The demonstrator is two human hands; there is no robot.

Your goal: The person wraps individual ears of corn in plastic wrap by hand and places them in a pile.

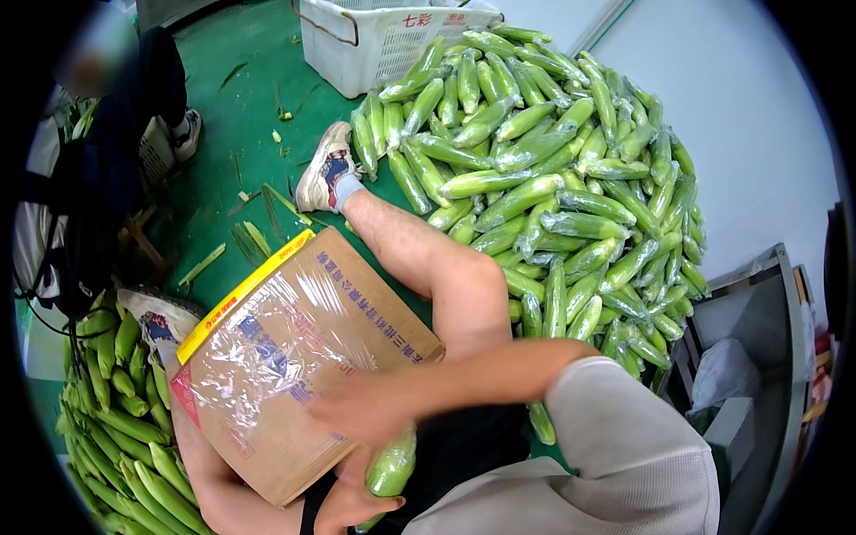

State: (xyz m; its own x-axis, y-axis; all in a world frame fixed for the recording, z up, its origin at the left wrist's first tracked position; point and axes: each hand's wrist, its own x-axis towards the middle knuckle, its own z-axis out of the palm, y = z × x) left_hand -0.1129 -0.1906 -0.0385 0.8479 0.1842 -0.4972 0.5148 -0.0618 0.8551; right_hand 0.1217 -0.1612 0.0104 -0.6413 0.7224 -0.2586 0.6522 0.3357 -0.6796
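Note:
On my lap rests a brown cardboard box (294, 361) that bears printing, its upper face covered with clear plastic film (234, 374). A yellow strip (244, 294) runs along its far edge. My left hand (351, 501) is low in the view beside the box, fingers around a green ear of corn (391, 471) that looks wrapped in film. My right hand (368, 404) reaches across above the box's near part; motion blurs it, and its fingers cannot be made out. Part of the ear is hidden beneath my right hand.
A large heap of film-wrapped corn (535, 154) lies on my right. Unwrapped ears (127, 428) are piled on my left. Beyond the heap stands a white plastic crate (381, 47). Husk scraps (251, 241) litter the green floor (227, 147). Another person (127, 134) sits at the far left.

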